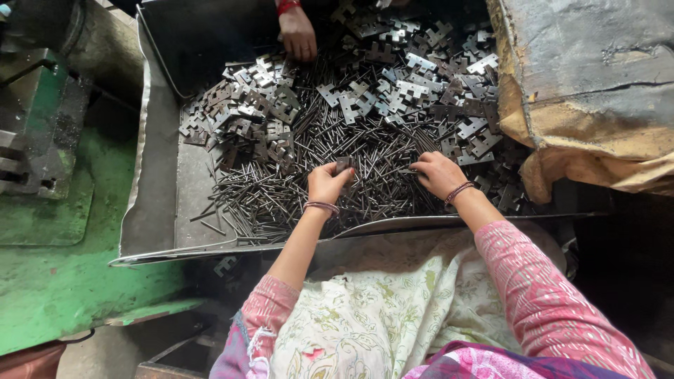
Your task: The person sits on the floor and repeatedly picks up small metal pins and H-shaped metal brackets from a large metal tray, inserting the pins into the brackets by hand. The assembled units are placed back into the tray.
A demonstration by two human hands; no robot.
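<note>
My left hand [327,182] is closed around a small dark metal hinge piece [343,164], held just above a heap of thin metal pins [309,189]. My right hand [437,173] rests fingers-down on the pins a little to the right, pinching at them; whether it holds one I cannot tell. Both hands hover inside a wide metal tray [151,210]. Flat notched hinge plates [260,105] lie piled across the tray's far half.
Another person's hand [298,34] with a red cuff reaches into the tray from the far side. A green machine base [49,274] stands at the left. Worn sacking over a block [590,105] borders the right. One hinge plate [226,264] lies below the tray's lip.
</note>
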